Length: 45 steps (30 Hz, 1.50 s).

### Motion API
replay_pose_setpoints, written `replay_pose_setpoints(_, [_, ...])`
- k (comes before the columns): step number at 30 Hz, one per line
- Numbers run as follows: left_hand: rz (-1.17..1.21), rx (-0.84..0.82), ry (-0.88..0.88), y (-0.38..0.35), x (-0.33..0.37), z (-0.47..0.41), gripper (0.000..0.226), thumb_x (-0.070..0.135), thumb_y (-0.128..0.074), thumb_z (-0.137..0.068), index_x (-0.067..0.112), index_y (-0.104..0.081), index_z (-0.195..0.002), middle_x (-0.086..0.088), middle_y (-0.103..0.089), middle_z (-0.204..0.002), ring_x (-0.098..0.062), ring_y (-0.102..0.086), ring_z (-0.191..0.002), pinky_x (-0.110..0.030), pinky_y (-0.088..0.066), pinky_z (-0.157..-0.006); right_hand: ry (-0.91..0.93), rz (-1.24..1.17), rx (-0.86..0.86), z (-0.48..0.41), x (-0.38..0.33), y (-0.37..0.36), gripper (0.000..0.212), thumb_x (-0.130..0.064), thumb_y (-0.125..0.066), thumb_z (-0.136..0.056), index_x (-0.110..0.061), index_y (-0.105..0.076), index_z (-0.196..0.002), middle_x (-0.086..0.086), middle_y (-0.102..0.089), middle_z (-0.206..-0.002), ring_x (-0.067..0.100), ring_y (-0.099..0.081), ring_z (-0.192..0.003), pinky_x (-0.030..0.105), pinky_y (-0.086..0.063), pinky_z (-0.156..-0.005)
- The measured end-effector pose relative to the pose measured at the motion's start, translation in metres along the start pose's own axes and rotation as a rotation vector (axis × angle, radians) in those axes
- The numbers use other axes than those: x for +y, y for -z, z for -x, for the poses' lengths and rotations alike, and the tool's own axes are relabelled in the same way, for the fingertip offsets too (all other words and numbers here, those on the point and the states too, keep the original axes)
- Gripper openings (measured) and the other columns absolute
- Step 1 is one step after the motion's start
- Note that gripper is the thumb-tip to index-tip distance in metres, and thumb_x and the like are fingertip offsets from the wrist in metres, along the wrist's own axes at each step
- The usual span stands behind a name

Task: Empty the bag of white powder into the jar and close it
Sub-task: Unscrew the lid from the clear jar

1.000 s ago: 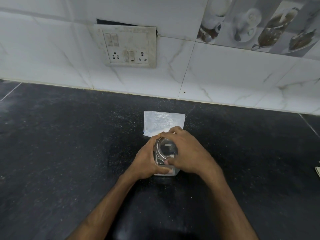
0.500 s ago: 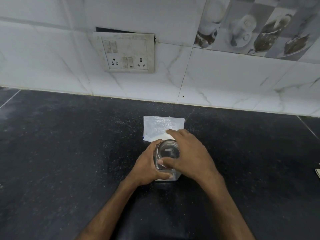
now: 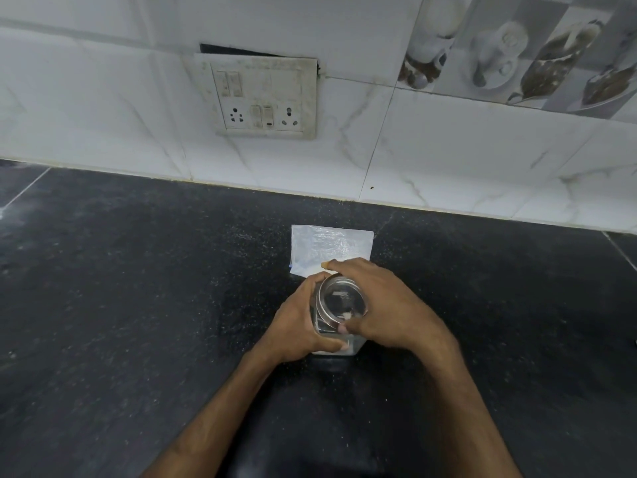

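Note:
A clear glass jar (image 3: 350, 346) with white powder at its bottom stands on the black counter (image 3: 138, 305). A round lid (image 3: 339, 298) with a metal rim sits on its mouth. My left hand (image 3: 298, 326) grips the jar's left side. My right hand (image 3: 382, 301) curls round the lid from the right, thumb at the near rim and forefinger over the far rim. The flat, clear plastic bag (image 3: 329, 246) lies on the counter just behind the jar, its near edge hidden by my fingers.
A white tiled wall (image 3: 448, 160) rises behind the counter, with a switch and socket panel (image 3: 263, 96) set in it. Fine white dust speckles the counter around the jar.
My right hand has turned on the lid, its fingers shifting round the rim. The camera view has tilted so the wall shows more. The jar and bag stay in place.

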<state>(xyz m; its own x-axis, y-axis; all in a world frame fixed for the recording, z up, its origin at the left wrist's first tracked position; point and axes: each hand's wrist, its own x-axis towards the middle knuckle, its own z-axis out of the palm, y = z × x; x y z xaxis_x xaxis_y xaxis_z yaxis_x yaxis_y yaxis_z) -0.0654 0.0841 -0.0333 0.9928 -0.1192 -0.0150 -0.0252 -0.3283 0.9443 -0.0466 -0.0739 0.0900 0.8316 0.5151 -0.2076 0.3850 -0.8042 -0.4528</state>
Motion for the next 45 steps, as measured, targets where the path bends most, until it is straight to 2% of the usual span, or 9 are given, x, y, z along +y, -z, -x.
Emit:
replay_pose_setpoints(5, [-0.009, -0.012, 0.005, 0.001, -0.002, 0.000, 0.105, 0.029, -0.094, -0.048, 0.031, -0.041, -0.139, 0.012, -0.062, -0.130, -0.010, -0.061, -0.121, -0.044, -0.049, -0.105, -0.064, 0.037, 0.114, 0.003, -0.005, -0.007, 0.103, -0.048, -0.085, -0.070, -0.035, -0.026, -0.154, -0.007, -0.043, -0.145, 0.016, -0.040, -0.136, 0.034, -0.039, -0.112])
replay_pose_setpoints(11, [-0.017, -0.008, -0.007, 0.000, -0.001, 0.000, 0.105, 0.028, -0.095, -0.047, 0.033, -0.042, -0.138, 0.014, -0.062, -0.129, -0.006, -0.061, -0.120, -0.041, -0.049, -0.105, 0.003, 0.037, -0.029, 0.000, 0.001, 0.002, 0.110, -0.028, -0.088, -0.070, -0.038, -0.020, -0.156, -0.007, -0.031, -0.162, 0.015, -0.026, -0.150, 0.037, -0.026, -0.123])
replay_pose_setpoints(16, [-0.017, -0.012, -0.003, 0.000, -0.001, 0.000, 0.105, 0.027, -0.095, -0.048, 0.036, -0.042, -0.137, 0.014, -0.062, -0.129, -0.007, -0.062, -0.119, -0.042, -0.051, -0.103, -0.076, 0.034, 0.145, 0.005, -0.006, -0.011, 0.094, -0.042, -0.083, -0.075, -0.033, -0.030, -0.153, -0.007, -0.045, -0.142, 0.016, -0.046, -0.132, 0.036, -0.042, -0.111])
replay_pose_setpoints(21, [-0.018, -0.020, -0.022, 0.000, 0.000, -0.001, 0.105, 0.033, -0.095, -0.049, 0.036, -0.040, -0.139, 0.015, -0.061, -0.132, -0.007, -0.060, -0.122, -0.041, -0.049, -0.106, -0.037, 0.108, -0.057, 0.005, -0.008, 0.001, 0.109, -0.033, -0.085, -0.075, -0.037, -0.014, -0.158, -0.004, -0.020, -0.166, 0.018, -0.017, -0.153, 0.044, -0.014, -0.126])
replay_pose_setpoints(26, [-0.017, -0.012, -0.016, 0.000, -0.001, -0.001, 0.105, 0.029, -0.094, -0.049, 0.034, -0.040, -0.139, 0.013, -0.061, -0.131, -0.010, -0.061, -0.120, -0.043, -0.050, -0.104, -0.067, 0.127, 0.086, 0.008, -0.011, -0.009, 0.095, -0.035, -0.081, -0.077, -0.031, -0.027, -0.155, -0.004, -0.041, -0.147, 0.020, -0.042, -0.135, 0.035, -0.041, -0.110])
replay_pose_setpoints(31, [-0.009, -0.017, -0.024, 0.000, 0.000, -0.001, 0.106, 0.032, -0.097, -0.048, 0.035, -0.041, -0.138, 0.014, -0.062, -0.131, -0.007, -0.060, -0.122, -0.041, -0.050, -0.105, -0.059, 0.103, -0.135, 0.003, -0.006, 0.005, 0.118, -0.028, -0.086, -0.073, -0.040, -0.005, -0.158, -0.005, -0.012, -0.169, 0.023, -0.005, -0.156, 0.048, -0.010, -0.125])
replay_pose_setpoints(36, [-0.019, -0.013, -0.017, 0.000, -0.002, 0.000, 0.103, 0.025, -0.094, -0.051, 0.034, -0.041, -0.139, 0.013, -0.061, -0.130, -0.008, -0.061, -0.121, -0.043, -0.051, -0.104, -0.075, 0.078, 0.107, 0.006, -0.010, -0.013, 0.095, -0.039, -0.080, -0.077, -0.033, -0.026, -0.155, -0.004, -0.042, -0.144, 0.019, -0.045, -0.133, 0.035, -0.044, -0.107])
replay_pose_setpoints(41, [-0.013, -0.016, -0.027, 0.000, -0.001, 0.000, 0.104, 0.026, -0.095, -0.051, 0.032, -0.041, -0.139, 0.014, -0.061, -0.130, -0.005, -0.061, -0.120, -0.039, -0.050, -0.105, -0.010, 0.076, -0.075, 0.000, -0.005, 0.002, 0.106, -0.026, -0.086, -0.073, -0.036, -0.020, -0.156, -0.005, -0.025, -0.163, 0.017, -0.021, -0.151, 0.045, -0.019, -0.125])
replay_pose_setpoints(45, [-0.018, -0.017, -0.017, 0.000, -0.001, 0.000, 0.104, 0.025, -0.095, -0.050, 0.033, -0.041, -0.138, 0.013, -0.060, -0.131, -0.008, -0.060, -0.121, -0.042, -0.050, -0.105, -0.081, 0.004, 0.078, 0.001, -0.005, -0.010, 0.097, -0.034, -0.088, -0.068, -0.034, -0.034, -0.148, -0.006, -0.042, -0.140, 0.017, -0.045, -0.130, 0.036, -0.044, -0.108])
